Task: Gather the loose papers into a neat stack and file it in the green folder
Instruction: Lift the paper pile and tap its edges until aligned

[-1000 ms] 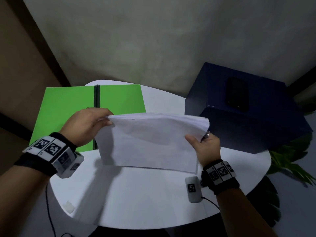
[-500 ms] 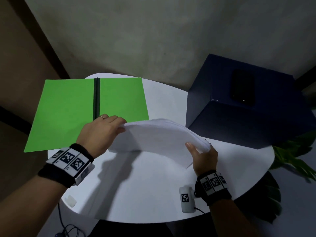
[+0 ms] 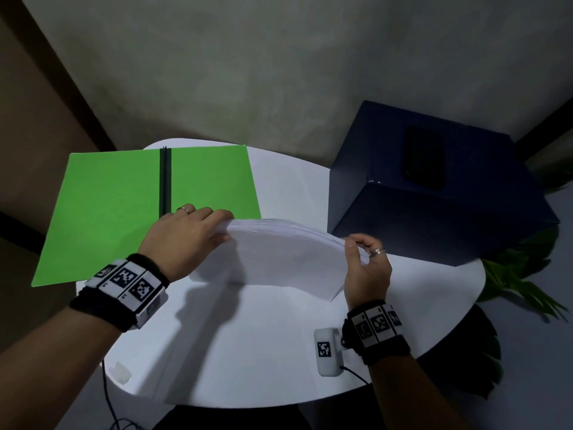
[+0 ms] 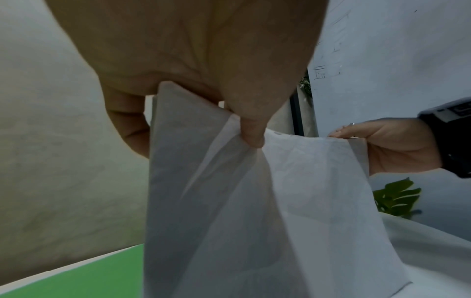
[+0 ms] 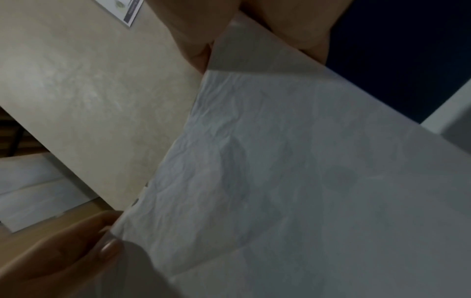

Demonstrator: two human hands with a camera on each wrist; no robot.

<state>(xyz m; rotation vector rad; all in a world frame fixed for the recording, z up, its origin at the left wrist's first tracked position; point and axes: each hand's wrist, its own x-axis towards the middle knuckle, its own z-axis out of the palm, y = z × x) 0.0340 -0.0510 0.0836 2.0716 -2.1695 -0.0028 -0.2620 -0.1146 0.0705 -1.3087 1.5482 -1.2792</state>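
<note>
A stack of white papers hangs bowed above the white round table, held between both hands. My left hand pinches its left edge, thumb under and fingers over, as the left wrist view shows on the paper stack. My right hand grips the right edge; the sheets fill the right wrist view. The green folder lies open and flat at the table's back left, its dark spine running up the middle, partly overhanging the table edge.
A dark blue box stands at the table's back right with a black phone on top. A green plant sits low on the right. A small white tagged device hangs by my right wrist.
The paper stack has tipped from nearly upright to flatter and bowed, and has dropped towards the table. Both hands have kept their hold on its ends.
</note>
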